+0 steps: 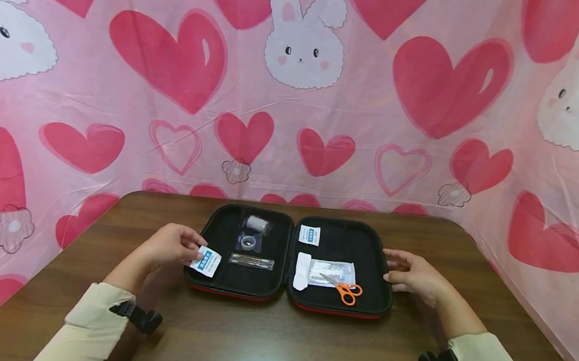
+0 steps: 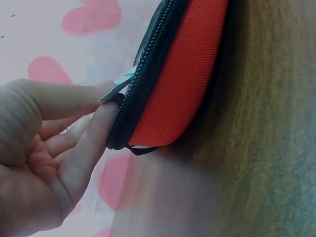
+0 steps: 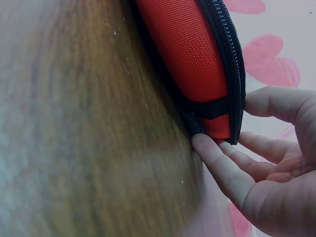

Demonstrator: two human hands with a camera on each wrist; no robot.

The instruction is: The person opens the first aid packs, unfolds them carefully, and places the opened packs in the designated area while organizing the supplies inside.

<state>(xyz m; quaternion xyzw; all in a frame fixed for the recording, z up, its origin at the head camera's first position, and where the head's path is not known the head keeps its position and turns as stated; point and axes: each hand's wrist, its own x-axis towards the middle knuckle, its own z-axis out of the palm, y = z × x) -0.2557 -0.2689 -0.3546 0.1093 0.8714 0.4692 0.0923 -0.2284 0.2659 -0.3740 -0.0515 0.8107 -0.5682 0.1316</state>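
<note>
A zip case (image 1: 340,310), red outside and black inside, lies unfolded on the table. At its left edge my left hand (image 1: 174,245) pinches a small white-and-blue sachet (image 1: 206,261) over the left half. My right hand (image 1: 417,275) holds the case's right edge; in the right wrist view its fingers (image 3: 222,165) touch the zipped rim and a black strap (image 3: 212,108). The left half holds a white bandage roll (image 1: 257,224), a tape roll (image 1: 248,242) and a pack of cotton swabs (image 1: 251,261). Orange-handled scissors (image 1: 348,293) lie in the right half.
Beneath the scissors is a clear-and-white packet (image 1: 333,272), beside a white folded strip (image 1: 302,272). Another sachet (image 1: 309,235) sits at the right half's upper left. The brown wooden table (image 1: 251,342) meets a pink heart-print cloth (image 1: 292,147) behind and at both sides.
</note>
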